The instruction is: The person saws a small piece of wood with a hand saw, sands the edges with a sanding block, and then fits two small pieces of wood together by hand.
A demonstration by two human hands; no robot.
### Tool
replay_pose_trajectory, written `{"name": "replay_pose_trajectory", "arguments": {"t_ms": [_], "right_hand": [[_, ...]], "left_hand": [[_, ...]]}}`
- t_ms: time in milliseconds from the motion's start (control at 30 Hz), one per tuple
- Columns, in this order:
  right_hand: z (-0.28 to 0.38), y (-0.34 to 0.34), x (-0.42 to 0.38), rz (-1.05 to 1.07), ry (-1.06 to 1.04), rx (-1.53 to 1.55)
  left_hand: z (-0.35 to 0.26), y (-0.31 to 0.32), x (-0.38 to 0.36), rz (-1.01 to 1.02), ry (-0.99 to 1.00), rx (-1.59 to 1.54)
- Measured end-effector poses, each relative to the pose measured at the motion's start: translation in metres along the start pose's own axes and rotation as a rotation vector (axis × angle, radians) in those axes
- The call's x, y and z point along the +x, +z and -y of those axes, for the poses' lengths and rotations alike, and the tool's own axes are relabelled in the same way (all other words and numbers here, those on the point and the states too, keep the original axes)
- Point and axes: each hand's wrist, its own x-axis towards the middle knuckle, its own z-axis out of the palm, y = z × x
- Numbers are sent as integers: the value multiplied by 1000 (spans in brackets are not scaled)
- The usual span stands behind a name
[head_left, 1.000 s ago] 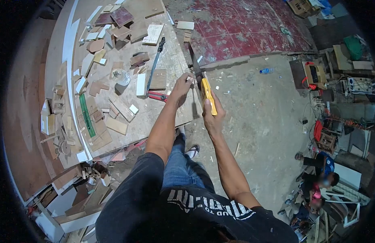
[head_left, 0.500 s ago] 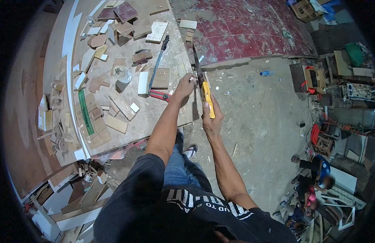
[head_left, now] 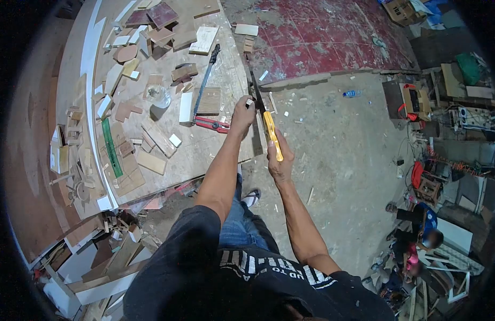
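Observation:
My right hand (head_left: 280, 157) is closed round the yellow handle of a handsaw (head_left: 272, 135). Its dark blade points away from me along the right edge of the wooden worktable (head_left: 202, 155). At that edge, my left hand (head_left: 242, 115) is closed, with a small pale piece of wood (head_left: 249, 102) showing at its fingertips, right beside the blade. Just left of this hand lie a hacksaw (head_left: 204, 80) with a red handle and a flat wooden block (head_left: 209, 101).
Wood offcuts, a clear jar (head_left: 160, 97) and a green ruler (head_left: 112, 147) are spread over the table. On the concrete floor lie wood scraps and a blue bottle (head_left: 352, 93). Two people (head_left: 421, 235) are low at the right, near a white frame (head_left: 457, 289).
The saw has shifted slightly, its blade tip now leaning further left, and a thin wood strip on the floor shows more clearly beside it. My left hand keeps its hold at the table edge.

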Motion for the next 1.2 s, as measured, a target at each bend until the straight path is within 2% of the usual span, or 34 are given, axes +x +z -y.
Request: {"name": "replay_pose_trajectory", "arguments": {"t_ms": [67, 167, 200, 300, 400, 500, 600, 733, 800, 833, 867, 933, 967, 1000, 1067, 1100, 1133, 1167, 1200], "right_hand": [[3, -2, 1, 5, 7, -1], [18, -18, -34, -32, 8, 44], [18, -26, -48, -37, 14, 40], [22, -44, -88, -46, -42, -39], [49, -67, -127, -63, 16, 16], [67, -89, -145, -40, 136, -77], [76, -86, -136, -54, 195, -21], [39, -68, -156, -91, 74, -125], [39, -69, -164, -62, 83, -95], [45, -72, -167, -88, 121, -69], [51, -75, -169, -92, 119, -63], [61, -95, -197, -47, 92, -155], [65, -101, -201, -75, 91, -194], [68, -108, -200, -79, 92, -194], [88, -120, -179, -157, 11, -242], [83, -122, -167, -171, 118, -126], [84, -118, -141, -204, 5, -124], [74, -111, -121, -212, 41, -62], [62, -100, -94, -202, -36, -72]], "left_hand": [[2, 2, 1, -90, 132, 51], [39, 18, 16, -114, 123, -54], [21, 11, 10, -24, -20, -127], [5, 9, 6, -31, -13, -92], [-4, 7, 5, -10, -26, -85], [-3, 10, -2, 129, -32, -11], [2, 18, 0, 85, 72, 88], [-6, 21, -2, -14, 96, 47], [4, 23, -2, -29, 212, 97], [11, 28, -1, -147, 272, 83], [13, 26, 8, -147, 278, 87], [19, 25, 14, -82, 132, 86], [21, 23, 19, -82, 218, 110], [24, 20, 22, -78, 220, 110], [12, 10, 26, 56, 117, -43], [-1, 2, 24, 102, 10, -76], [-7, -3, 26, 102, 9, -74], [-8, -9, 30, 138, 5, -98], [-12, -14, 33, 171, 4, -123]]}}
